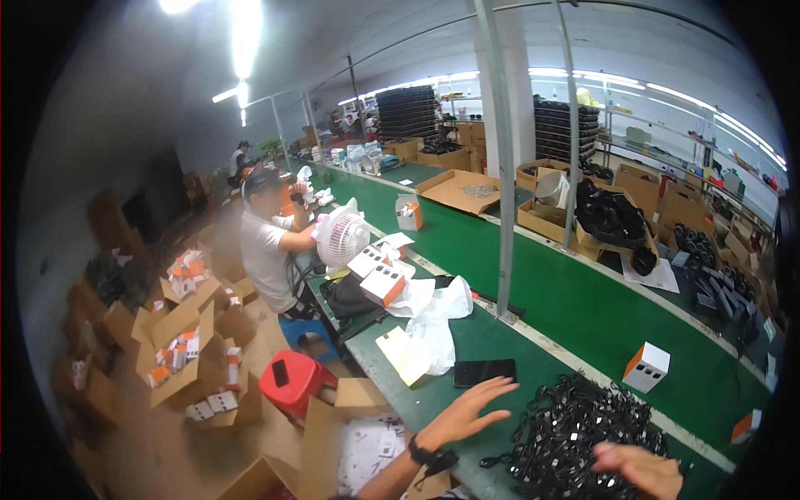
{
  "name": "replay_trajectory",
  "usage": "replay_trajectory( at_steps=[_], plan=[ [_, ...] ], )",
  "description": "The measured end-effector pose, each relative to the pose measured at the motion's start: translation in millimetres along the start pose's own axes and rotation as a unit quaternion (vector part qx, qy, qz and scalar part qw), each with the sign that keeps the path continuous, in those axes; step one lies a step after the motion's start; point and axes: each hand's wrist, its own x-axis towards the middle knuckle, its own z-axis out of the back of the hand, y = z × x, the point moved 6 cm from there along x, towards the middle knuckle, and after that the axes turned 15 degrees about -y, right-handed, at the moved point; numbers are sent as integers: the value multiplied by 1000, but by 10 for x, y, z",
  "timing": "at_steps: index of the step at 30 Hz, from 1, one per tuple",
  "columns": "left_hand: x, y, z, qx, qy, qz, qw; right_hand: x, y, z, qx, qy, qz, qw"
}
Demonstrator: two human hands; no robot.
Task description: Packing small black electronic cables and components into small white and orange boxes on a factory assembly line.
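My left hand [467,412], a dark band on its wrist, is open with its fingers stretched out above the bench, just left of a large heap of black cables [575,429]. It holds nothing. Over the near right side of that heap is my right hand [637,468], slightly blurred. Its fingers point left and look loosely extended, with nothing visible in them. A black phone or similar flat slab [485,372] lies on the bench beyond my left fingertips. Farther left are a pale yellow sheet [404,354] and a clear plastic bag [442,325].
A green conveyor belt [542,300] runs alongside, carrying a white-and-orange box [647,367]. A metal post [505,208] rises at its edge. A co-worker [267,237] sits farther along, at a white fan [342,236]. A red stool [296,383] and open cartons [367,446] stand to the left.
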Motion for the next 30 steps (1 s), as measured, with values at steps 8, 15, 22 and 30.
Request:
replay_trajectory(
  at_steps=[8, 15, 22, 30],
  plan=[
    [-1149, 461, -140, 272, -92, -2, 958, 551, 382, -1136, 379, 157, -9, 912],
    [-1115, 469, -162, 247, -144, -16, 958, 440, 228, -1403, 549, 84, 158, 816],
    [-1053, 468, -173, 265, -123, 8, 956, 473, -224, -1112, 615, -92, 184, 761],
    [-1033, 454, -163, 266, -134, 33, 954, 194, -684, -49, 313, -236, 82, 916]
  ],
)
